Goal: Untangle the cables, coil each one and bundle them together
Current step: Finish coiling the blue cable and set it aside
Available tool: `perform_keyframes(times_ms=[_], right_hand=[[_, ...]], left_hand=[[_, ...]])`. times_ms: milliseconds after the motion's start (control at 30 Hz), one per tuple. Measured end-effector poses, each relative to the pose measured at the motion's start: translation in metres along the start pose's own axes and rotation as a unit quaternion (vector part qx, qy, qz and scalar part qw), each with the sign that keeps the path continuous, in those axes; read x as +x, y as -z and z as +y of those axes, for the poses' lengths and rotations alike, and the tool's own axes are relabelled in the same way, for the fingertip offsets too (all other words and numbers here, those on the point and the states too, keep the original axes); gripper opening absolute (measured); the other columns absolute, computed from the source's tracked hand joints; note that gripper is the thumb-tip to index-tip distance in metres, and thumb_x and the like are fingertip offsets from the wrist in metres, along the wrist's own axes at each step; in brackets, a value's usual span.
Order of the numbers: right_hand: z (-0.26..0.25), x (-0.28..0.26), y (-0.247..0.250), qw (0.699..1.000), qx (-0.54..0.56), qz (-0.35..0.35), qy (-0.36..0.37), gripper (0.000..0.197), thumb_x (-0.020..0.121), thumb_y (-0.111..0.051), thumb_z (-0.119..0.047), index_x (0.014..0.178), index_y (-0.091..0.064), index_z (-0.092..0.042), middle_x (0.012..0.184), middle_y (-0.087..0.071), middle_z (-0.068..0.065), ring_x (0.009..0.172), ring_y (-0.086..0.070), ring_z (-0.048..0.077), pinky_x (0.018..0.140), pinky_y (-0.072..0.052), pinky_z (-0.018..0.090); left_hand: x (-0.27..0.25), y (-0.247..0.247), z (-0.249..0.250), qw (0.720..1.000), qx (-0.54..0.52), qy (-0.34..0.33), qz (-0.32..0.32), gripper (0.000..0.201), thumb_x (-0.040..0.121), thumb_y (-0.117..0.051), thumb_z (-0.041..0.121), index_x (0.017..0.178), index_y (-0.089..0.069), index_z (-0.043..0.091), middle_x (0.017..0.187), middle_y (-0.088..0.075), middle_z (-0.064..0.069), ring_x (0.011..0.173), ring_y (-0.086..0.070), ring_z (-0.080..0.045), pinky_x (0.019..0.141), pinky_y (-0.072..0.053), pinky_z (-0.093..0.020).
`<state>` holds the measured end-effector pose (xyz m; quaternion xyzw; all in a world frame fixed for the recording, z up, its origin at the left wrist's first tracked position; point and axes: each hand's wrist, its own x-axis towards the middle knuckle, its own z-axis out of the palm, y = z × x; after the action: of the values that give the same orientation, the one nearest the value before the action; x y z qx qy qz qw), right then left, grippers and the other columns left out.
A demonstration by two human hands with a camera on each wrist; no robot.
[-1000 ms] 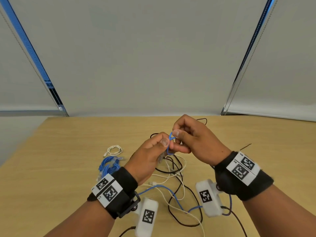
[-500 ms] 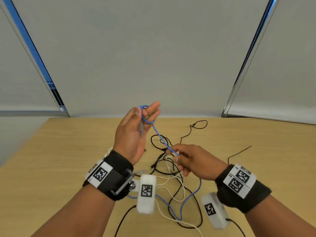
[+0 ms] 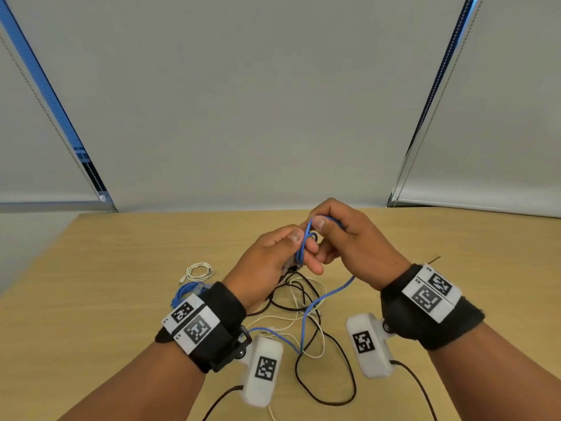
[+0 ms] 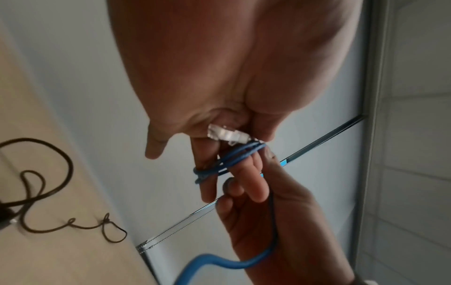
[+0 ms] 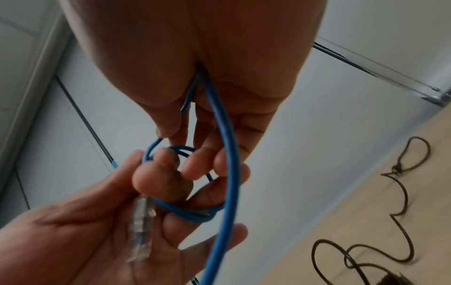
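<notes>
Both hands meet above the middle of the table. My left hand (image 3: 282, 253) holds the blue cable (image 3: 306, 238), with small loops (image 4: 219, 165) wound round its fingers and the clear plug (image 4: 227, 135) lying in its palm. My right hand (image 3: 340, 238) pinches the same blue cable (image 5: 219, 119) between thumb and fingers just above the left hand's fingers. From the hands the blue cable (image 3: 328, 296) hangs down into a tangle of black and white cables (image 3: 303, 314) on the table.
A coiled white cable (image 3: 198, 270) and a coiled blue cable (image 3: 186, 293) lie left of my left wrist on the wooden table (image 3: 91, 299). Thin black cable (image 5: 402, 192) snakes toward the far edge. Grey blinds hang behind the table.
My left hand came down from its raised position and my right hand rose to meet it, laying another turn of blue cable on the left fingers.
</notes>
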<state>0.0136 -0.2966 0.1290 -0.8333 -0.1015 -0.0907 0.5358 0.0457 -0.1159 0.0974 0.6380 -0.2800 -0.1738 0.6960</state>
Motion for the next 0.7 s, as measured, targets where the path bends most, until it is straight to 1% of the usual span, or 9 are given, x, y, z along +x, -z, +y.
perform_keyframes(times_ms=[67,200,233,300,367,467,567,633,700], right_hand=[[0.001,0.002,-0.001,1.0,0.019,-0.006,-0.004,0.016,0.106,-0.048,-0.018,0.097,-0.061,-0.013,0.073,-0.068,0.001,0.059,-0.065,0.016,0.054,-0.055,0.034],[0.0,0.007,-0.005,0.999,0.046,-0.007,0.01,0.018,0.106,-0.045,-0.018,0.093,-0.057,-0.013,0.064,-0.059,-0.007,0.053,-0.053,0.001,0.048,-0.043,0.015],[-0.001,0.009,-0.006,0.999,0.048,-0.008,0.011,0.019,0.105,-0.046,-0.022,0.092,-0.058,-0.016,0.065,-0.057,-0.006,0.053,-0.051,0.002,0.048,-0.041,0.015],[-0.002,0.012,-0.006,0.997,0.074,-0.023,-0.006,0.02,0.101,-0.047,-0.031,0.089,-0.06,-0.021,0.064,-0.055,-0.003,0.051,-0.046,0.008,0.044,-0.036,0.022],[0.0,0.014,-0.004,0.991,0.127,-0.046,-0.024,0.022,0.101,-0.048,-0.032,0.09,-0.063,-0.02,0.064,-0.055,0.0,0.045,-0.041,0.011,0.042,-0.034,0.024],[0.005,0.013,-0.004,0.981,0.177,-0.067,-0.042,0.024,0.103,-0.05,-0.031,0.095,-0.068,-0.019,0.07,-0.062,0.003,0.043,-0.042,0.013,0.042,-0.035,0.023],[0.014,0.01,-0.009,0.98,0.171,-0.069,-0.073,0.025,0.106,-0.048,-0.029,0.108,-0.072,-0.024,0.077,-0.066,0.001,0.047,-0.048,0.012,0.043,-0.04,0.024],[0.022,0.007,-0.015,0.979,0.155,-0.088,-0.098,0.027,0.107,-0.047,-0.029,0.115,-0.072,-0.028,0.077,-0.066,0.003,0.05,-0.05,0.011,0.044,-0.042,0.023],[0.028,0.003,-0.025,0.974,0.156,-0.113,-0.117,0.028,0.107,-0.046,-0.027,0.122,-0.069,-0.031,0.077,-0.067,0.005,0.051,-0.052,0.011,0.047,-0.044,0.024]], left_hand=[[0.0,0.001,0.003,1.0,0.013,-0.003,-0.012,0.034,0.102,-0.039,0.031,0.096,-0.064,0.01,0.081,-0.075,-0.013,0.087,-0.07,-0.022,0.09,-0.054,-0.035],[0.004,0.001,0.007,0.998,0.055,-0.022,-0.003,0.031,0.103,-0.04,0.032,0.089,-0.061,0.015,0.074,-0.072,-0.008,0.088,-0.074,-0.022,0.094,-0.052,-0.044],[0.004,0.001,0.008,0.999,0.037,-0.026,-0.006,0.031,0.104,-0.04,0.031,0.087,-0.06,0.015,0.07,-0.069,-0.008,0.087,-0.075,-0.027,0.094,-0.053,-0.044],[0.003,0.002,0.009,0.999,0.001,-0.035,-0.01,0.032,0.105,-0.04,0.031,0.085,-0.06,0.016,0.066,-0.063,-0.008,0.083,-0.075,-0.035,0.093,-0.052,-0.048],[0.002,0.003,0.01,0.999,-0.031,-0.043,-0.009,0.032,0.105,-0.041,0.032,0.085,-0.06,0.015,0.067,-0.062,-0.009,0.08,-0.073,-0.038,0.092,-0.052,-0.054],[0.0,0.005,0.011,0.995,-0.084,-0.046,-0.003,0.033,0.105,-0.04,0.031,0.084,-0.058,0.013,0.07,-0.065,-0.013,0.081,-0.072,-0.037,0.086,-0.056,-0.046],[-0.002,0.011,0.008,0.991,-0.126,-0.04,0.026,0.031,0.105,-0.042,0.03,0.084,-0.056,0.012,0.071,-0.069,-0.015,0.088,-0.073,-0.04,0.087,-0.056,-0.043],[-0.003,0.017,0.005,0.985,-0.164,-0.036,0.039,0.029,0.105,-0.043,0.029,0.084,-0.055,0.012,0.079,-0.073,-0.021,0.096,-0.072,-0.043,0.091,-0.055,-0.045],[-0.003,0.021,0.002,0.98,-0.189,-0.03,0.047,0.028,0.105,-0.042,0.028,0.085,-0.054,0.012,0.099,-0.074,-0.029,0.108,-0.069,-0.044,0.1,-0.049,-0.05]])
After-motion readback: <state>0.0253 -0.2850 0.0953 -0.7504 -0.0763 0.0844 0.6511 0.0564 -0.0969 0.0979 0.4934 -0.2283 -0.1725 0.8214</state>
